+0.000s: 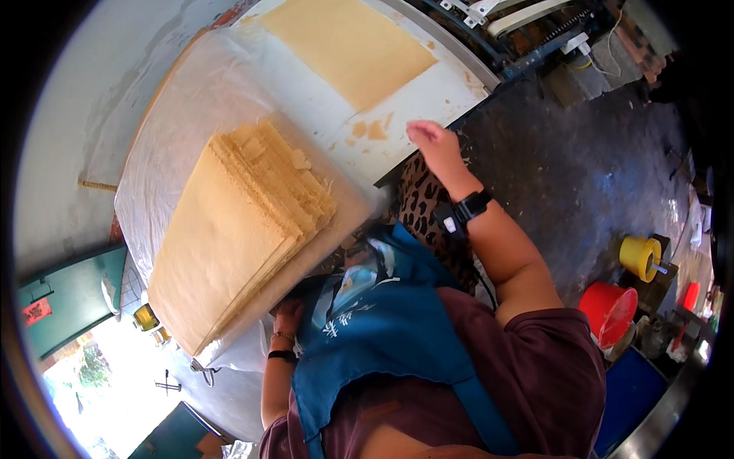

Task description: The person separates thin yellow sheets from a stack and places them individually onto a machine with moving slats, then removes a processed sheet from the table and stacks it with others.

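A thick stack of tan sheets (223, 235), ragged along one edge, lies on a table covered with clear plastic (178, 115). Beyond it a single tan sheet (350, 51) lies flat on a white surface (321, 120), with small torn scraps (375, 130) beside it. My right hand (434, 140) is raised near the edge of that white surface, its fingers curled; no object shows in it. My left hand (288, 312) is low by the table's near edge, next to the blue apron (390, 338), partly hidden; whether it holds anything is not visible.
Metal machine parts (522, 17) stand beyond the white surface at the top right. A wall (74, 115) runs along the left. On the floor at the right are a yellow bucket (636, 256) and a red bucket (602, 310). A green door (74, 298) is at the lower left.
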The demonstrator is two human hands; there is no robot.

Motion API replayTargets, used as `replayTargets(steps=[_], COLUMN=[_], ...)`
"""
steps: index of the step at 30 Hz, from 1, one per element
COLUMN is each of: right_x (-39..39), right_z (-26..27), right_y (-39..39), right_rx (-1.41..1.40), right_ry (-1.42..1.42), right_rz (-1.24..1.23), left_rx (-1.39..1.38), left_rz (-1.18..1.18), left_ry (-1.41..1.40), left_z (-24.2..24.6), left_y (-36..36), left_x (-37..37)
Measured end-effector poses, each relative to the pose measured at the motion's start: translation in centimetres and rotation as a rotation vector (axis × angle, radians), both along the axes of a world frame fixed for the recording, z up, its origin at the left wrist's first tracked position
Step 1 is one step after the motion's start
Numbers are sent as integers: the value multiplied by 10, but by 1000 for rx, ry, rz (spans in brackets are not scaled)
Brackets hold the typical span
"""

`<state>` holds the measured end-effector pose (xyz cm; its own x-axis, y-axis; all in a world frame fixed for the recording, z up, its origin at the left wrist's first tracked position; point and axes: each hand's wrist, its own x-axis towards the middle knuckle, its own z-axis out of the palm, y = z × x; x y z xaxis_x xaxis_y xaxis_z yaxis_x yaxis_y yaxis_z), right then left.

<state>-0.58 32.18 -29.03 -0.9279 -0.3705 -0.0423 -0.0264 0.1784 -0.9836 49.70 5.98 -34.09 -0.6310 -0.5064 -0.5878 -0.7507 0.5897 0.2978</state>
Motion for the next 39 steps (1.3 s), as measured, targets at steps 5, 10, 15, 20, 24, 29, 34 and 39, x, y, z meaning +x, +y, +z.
replayTargets(steps=[5,10,15,20,24,29,34,39], right_x=[-88,-174,-209,-222,-224,-223,-215,-202], right_z=[-37,-72,-79,-84,-84,-90,-91,-71], right_y=[5,-3,-31,-41,-45,-62,-83,-75], right_rx=[-506,-421,-424,-522,-576,-164,183,-150], right_ry=[-572,-777,-961,-1082,-1116,-860,-628,-801], right_rz=[-154,-403,-359,-454,-445,-292,-119,-14], left_rx=[59,33,82,76,37,-20,-62,236], left_rz=[-24,4,40,73,-29,-34,-198,-273], left_ry=[-46,-87,-144,-315,-224,-77,-8,-213], left_z=[11,26,20,30,25,-10,-19,65], left_y=[-1,2,1,0,1,-3,-8,-2], left_x=[-3,-24,-27,-52,-58,-24,2,-51])
